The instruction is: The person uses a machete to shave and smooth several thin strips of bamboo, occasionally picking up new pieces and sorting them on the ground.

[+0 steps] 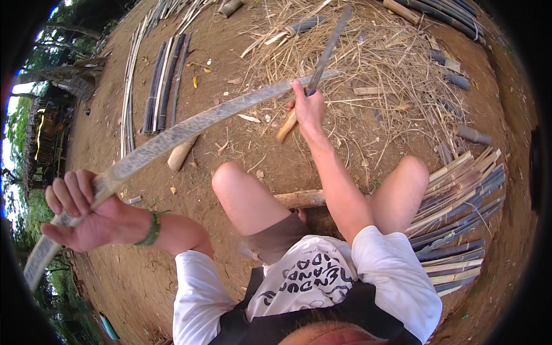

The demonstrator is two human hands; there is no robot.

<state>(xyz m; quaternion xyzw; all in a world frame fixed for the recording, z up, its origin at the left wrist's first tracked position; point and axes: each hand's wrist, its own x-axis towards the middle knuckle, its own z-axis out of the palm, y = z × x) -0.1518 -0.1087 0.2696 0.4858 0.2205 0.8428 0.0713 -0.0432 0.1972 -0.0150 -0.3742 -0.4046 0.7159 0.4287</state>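
A long, pale split-bamboo strip (190, 127) with grey mottling slants across the view from lower left to upper middle. Around its near part, out to my left, the fingers of my left hand (95, 215) are closed. My right hand (309, 109) grips a machete (330, 49) by its light wooden handle, the dark blade pointing up and away. The right thumb rests at the strip's far end, close to the base of the blade. Whether the cutting edge touches the bamboo I cannot tell.
Beyond the blade lies a wide heap of dry shavings (397, 75). Split bamboo strips (454, 213) are piled beside my right knee. More dark strips (164, 86) lie at the far left. A short log (299, 198) sits between my bent legs, another wood piece (183, 152) farther out.
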